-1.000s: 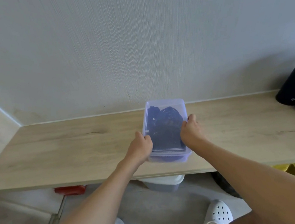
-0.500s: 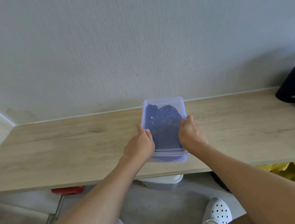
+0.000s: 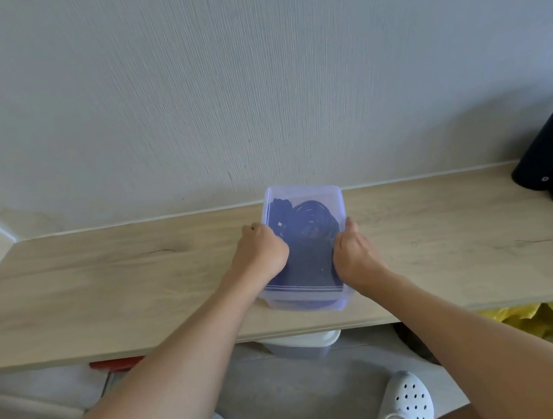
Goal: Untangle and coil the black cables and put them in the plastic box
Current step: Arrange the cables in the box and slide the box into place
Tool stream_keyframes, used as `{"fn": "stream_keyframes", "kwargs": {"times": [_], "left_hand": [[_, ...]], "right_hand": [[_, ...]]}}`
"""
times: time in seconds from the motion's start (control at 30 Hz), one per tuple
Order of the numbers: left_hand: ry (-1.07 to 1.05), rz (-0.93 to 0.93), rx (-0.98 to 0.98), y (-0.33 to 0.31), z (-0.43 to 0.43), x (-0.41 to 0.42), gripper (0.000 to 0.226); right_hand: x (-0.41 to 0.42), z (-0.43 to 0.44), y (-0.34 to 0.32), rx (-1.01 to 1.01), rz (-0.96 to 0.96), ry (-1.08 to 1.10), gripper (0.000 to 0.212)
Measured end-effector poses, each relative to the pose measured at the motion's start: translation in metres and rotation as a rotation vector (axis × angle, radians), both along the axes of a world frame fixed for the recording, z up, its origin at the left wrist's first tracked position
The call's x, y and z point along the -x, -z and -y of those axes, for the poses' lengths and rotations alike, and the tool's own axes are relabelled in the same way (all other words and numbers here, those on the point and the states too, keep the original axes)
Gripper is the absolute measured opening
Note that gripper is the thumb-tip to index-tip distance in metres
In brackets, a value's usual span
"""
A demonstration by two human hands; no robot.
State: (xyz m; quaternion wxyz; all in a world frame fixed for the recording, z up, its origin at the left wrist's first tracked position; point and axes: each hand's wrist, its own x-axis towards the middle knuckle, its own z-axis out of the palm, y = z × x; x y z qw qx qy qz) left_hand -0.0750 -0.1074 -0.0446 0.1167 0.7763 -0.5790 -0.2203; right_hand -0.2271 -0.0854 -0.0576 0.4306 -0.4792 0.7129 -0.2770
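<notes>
Box long axis runs straight away from the person.
Left hand (image 3: 260, 253) and right hand (image 3: 353, 254) clasp the plastic box (image 3: 301, 197) sides on the counter (image 3: 104, 284), black cables (image 3: 307, 219) inside.

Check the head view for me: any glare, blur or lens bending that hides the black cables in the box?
Head view: even, soft light, no hard glare; the black cables show only hazily through the translucent bluish plastic box; wide-angle bending curves the light wooden shelf; left hand and right hand are sharp.

The plastic box (image 3: 312, 294) is translucent, glossy bluish plastic; the tabletop (image 3: 105, 291) is pale matt wood grain; the wall (image 3: 252, 74) at 12 o'clock looks finely ribbed.
</notes>
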Motion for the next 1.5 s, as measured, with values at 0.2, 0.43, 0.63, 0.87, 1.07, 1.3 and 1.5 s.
{"fn": "stream_keyframes", "kwargs": {"times": [0.2,0.43,0.63,0.87,1.07,1.3,1.5], "left_hand": [[-0.147,-0.129,0.078,0.014,0.032,0.007,0.038],[-0.216,-0.263,0.044,0.016,0.038,0.004,0.033],[-0.26,-0.391,0.0,0.016,0.04,-0.003,0.035],[-0.164,-0.23,0.059,0.023,0.042,-0.014,0.042],[-0.257,-0.295,0.026,0.034,0.049,-0.021,0.055],[-0.265,-0.52,0.081,0.008,0.076,-0.009,0.04],[-0.529,-0.747,0.125,0.024,0.083,-0.009,0.027]], "right_hand": [[0.001,0.017,-0.006,0.062,-0.132,-0.005,0.007],[-0.009,0.034,-0.007,0.033,-0.318,0.086,0.014],[-0.014,0.032,-0.013,0.043,-0.402,-0.029,0.021],[-0.016,0.044,-0.012,0.048,-0.424,-0.058,0.022],[-0.013,0.045,-0.011,0.06,-0.481,-0.083,0.022],[-0.017,0.053,-0.005,0.14,-0.602,-0.163,0.048],[-0.01,0.055,-0.004,0.193,-0.555,-0.228,0.036]]}}
